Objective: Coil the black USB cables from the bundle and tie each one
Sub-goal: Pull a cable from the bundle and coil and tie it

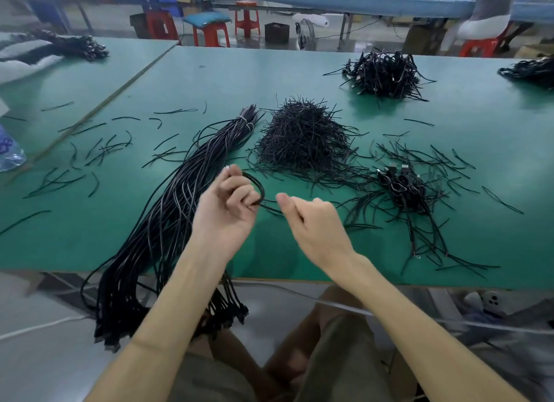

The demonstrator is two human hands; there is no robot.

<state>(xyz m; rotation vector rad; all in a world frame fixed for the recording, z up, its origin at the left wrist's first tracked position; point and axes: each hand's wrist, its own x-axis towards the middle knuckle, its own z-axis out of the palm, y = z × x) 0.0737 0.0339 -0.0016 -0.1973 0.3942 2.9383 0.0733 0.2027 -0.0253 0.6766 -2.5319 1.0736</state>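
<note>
Gripping a coiled black cable (pixel 260 186), the left hand (pixel 229 203) has the bundle (pixel 168 221) at its nine o'clock. The right hand (pixel 311 224), at three o'clock, curls; whether it pinches anything is unclear.

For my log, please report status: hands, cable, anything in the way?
Left hand grips coiled cable. Right hand at its loose end, grip unclear. Bundle lies beside left hand, nothing blocks.

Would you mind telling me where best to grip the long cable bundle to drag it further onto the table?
I'd grip the cable bundle just below its white tie, coming from above: there the strands are cinched narrow, while toward the table edge they spread and hang over.
</note>
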